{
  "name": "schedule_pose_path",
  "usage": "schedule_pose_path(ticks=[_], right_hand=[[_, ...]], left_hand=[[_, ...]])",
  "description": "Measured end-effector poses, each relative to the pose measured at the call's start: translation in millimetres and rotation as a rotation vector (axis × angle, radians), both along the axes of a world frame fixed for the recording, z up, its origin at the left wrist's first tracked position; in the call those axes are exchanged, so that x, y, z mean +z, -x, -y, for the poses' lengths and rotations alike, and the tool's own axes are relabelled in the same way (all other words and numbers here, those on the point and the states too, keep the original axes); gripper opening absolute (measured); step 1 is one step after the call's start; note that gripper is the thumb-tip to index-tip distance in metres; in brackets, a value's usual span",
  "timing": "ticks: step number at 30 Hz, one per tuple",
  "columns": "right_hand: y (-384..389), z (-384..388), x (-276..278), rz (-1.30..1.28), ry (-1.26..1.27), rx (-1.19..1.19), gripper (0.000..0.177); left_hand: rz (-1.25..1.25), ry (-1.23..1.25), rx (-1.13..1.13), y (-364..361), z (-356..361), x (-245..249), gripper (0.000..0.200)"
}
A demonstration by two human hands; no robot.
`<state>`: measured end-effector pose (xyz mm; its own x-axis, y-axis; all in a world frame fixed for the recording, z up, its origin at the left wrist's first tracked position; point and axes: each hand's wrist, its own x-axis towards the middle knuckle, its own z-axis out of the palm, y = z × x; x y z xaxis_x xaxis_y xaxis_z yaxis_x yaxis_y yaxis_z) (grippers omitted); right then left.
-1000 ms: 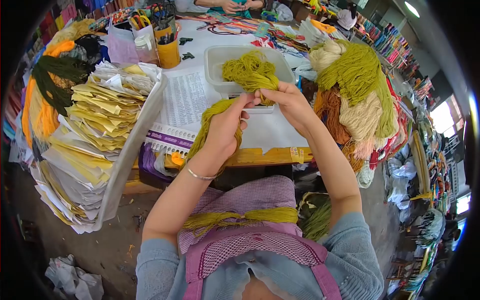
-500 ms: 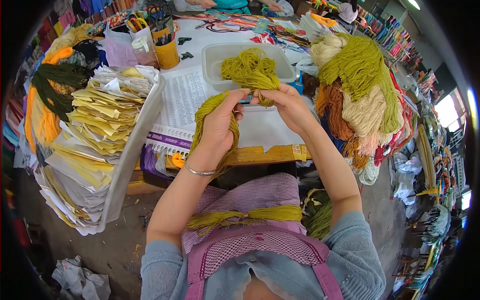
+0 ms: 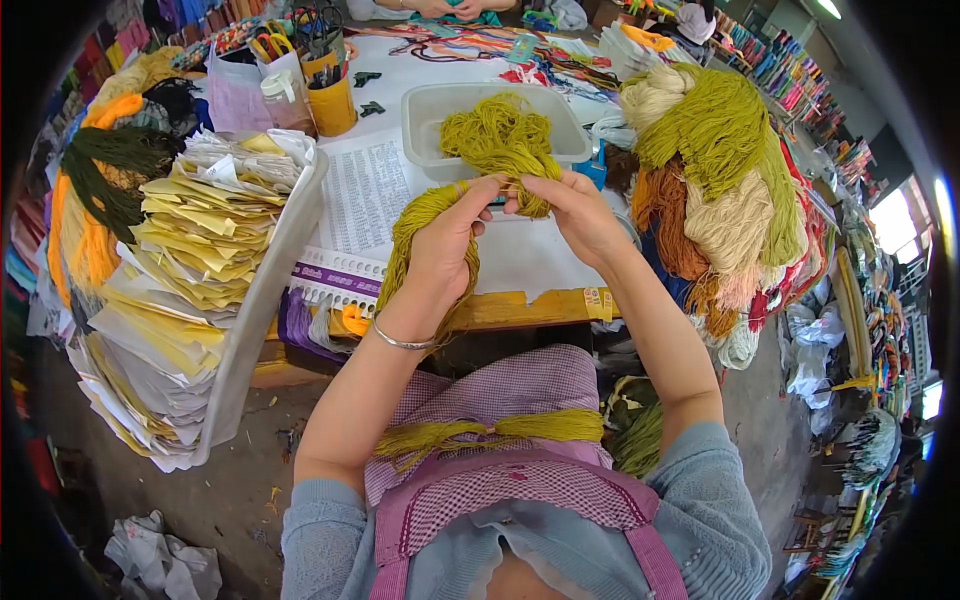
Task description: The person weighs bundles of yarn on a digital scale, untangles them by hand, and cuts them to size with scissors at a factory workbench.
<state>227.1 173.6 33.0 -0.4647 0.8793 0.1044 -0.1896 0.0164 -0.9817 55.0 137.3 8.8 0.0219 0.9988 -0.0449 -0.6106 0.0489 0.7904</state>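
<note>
My left hand (image 3: 446, 243) is closed round olive-green yarn (image 3: 408, 232), which hangs past the wrist on its left side. Close beside it, my right hand (image 3: 578, 216) pinches the near end of a green bundle (image 3: 500, 135) that lies partly in a translucent plastic tub (image 3: 417, 140). Both hands' fingertips almost meet at the tub's front edge. A tied green hank (image 3: 545, 425) rests across the lap on a checked apron (image 3: 500, 385).
On the left stands a tray (image 3: 262, 305) packed with papers and envelopes. A yellow cup (image 3: 333, 108) and a printed sheet (image 3: 365, 190) are nearer the middle. Coloured yarn (image 3: 730, 215) is heaped at right. Another person's hands (image 3: 450, 10) show across the table.
My fingers have shifted slightly on the yarn, and the right hand's bundle end looks more spread. The other person's hands have come together.
</note>
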Motion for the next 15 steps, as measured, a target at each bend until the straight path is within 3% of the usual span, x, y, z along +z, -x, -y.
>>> schedule_pose_path(ticks=[4, 6, 9, 11, 13, 15], right_hand=[[2.9, -6.1, -3.6, 0.159, -0.037, -0.014, 0.017], [10.0, -8.2, -1.8, -0.010, -0.002, -0.134, 0.017], [11.1, -28.1, 25.7, -0.232, 0.176, -0.124, 0.017], [-8.6, -68.6, 41.7, -0.036, 0.121, -0.134, 0.021], [-18.3, -96.2, 82.3, 0.476, -0.270, -0.235, 0.026], [-21.1, -114.2, 126.2, 0.803, -0.558, -0.282, 0.038]], left_hand=[[-0.093, -0.097, 0.012, 3.9, 1.3, -1.4, 0.018], [0.083, -0.282, 0.065, 4.5, 3.7, 1.7, 0.018], [0.208, -0.297, 0.048, 25.8, 30.8, 13.4, 0.018], [0.289, -0.317, -0.170, 60.5, 64.4, 11.0, 0.034], [0.048, -0.356, -0.266, 99.6, 109.0, -2.2, 0.044], [-0.137, -0.248, -0.198, 134.1, 159.9, -25.6, 0.049]])
